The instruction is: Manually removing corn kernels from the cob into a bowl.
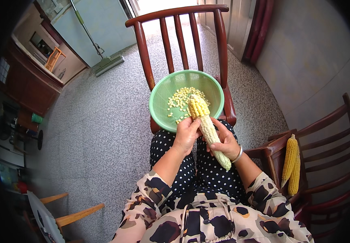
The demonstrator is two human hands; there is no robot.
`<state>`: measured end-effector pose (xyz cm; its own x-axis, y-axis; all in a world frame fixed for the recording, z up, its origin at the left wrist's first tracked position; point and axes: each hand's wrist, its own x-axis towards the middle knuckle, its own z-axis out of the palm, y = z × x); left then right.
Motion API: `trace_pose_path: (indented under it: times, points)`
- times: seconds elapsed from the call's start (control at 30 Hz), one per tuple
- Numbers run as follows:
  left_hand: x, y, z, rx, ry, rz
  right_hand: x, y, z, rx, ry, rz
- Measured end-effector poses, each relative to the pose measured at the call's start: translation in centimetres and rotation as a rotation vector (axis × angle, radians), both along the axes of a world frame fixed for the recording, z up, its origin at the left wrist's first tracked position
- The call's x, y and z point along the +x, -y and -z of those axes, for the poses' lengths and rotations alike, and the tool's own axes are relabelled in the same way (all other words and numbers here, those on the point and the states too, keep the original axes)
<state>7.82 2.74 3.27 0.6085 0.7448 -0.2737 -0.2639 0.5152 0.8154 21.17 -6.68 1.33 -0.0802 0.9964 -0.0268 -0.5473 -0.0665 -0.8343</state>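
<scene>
A partly shelled ear of corn (207, 126) is held at a slant over my lap. Yellow kernels cover only its far end; the rest is bare pale cob. My right hand (226, 142) wraps around the bare lower part, with a bangle on that wrist. My left hand (187, 133) grips the cob just below the kernel rows, thumb against it. Beneath the far end sits a green mesh plastic basket (159, 88), tilted slightly towards me. Loose corn kernels (182, 96) lie scattered on the basket's bottom.
The basket rests on a red wooden chair (179, 42) in front of my knees. Two whole ears of corn (291, 158) lie on another wooden chair (267, 152) at my right. A sponge mop (108, 65) leans at the back left. A wooden-legged piece of furniture (78, 215) stands at lower left.
</scene>
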Motion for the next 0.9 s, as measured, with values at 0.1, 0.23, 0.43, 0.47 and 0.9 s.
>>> trace_pose_path:
  times: [0.1, 0.23, 0.43, 0.47, 0.9]
  points:
    - [0.1, -0.6, 1.0, 0.235, -0.263, -0.04, -0.2, 0.0, 0.5, -0.002, 0.08, 0.033]
    - [-0.2, -0.4, 1.0, 0.212, -0.22, -0.081, -0.1, 0.0, 0.8, 0.016, 0.123, 0.049]
    - [-0.9, -1.7, 1.0, -0.155, 0.006, -0.282, -0.4, -0.1, 0.5, 0.006, 0.085, 0.082]
    - [-1.1, -2.5, 1.3, -0.093, 0.007, -0.37, -0.4, -0.1, 0.5, 0.009, 0.09, 0.079]
    - [-0.3, -0.4, 0.8, 0.128, -0.049, -0.055, -0.4, 0.1, 1.0, 0.106, 0.267, 0.056]
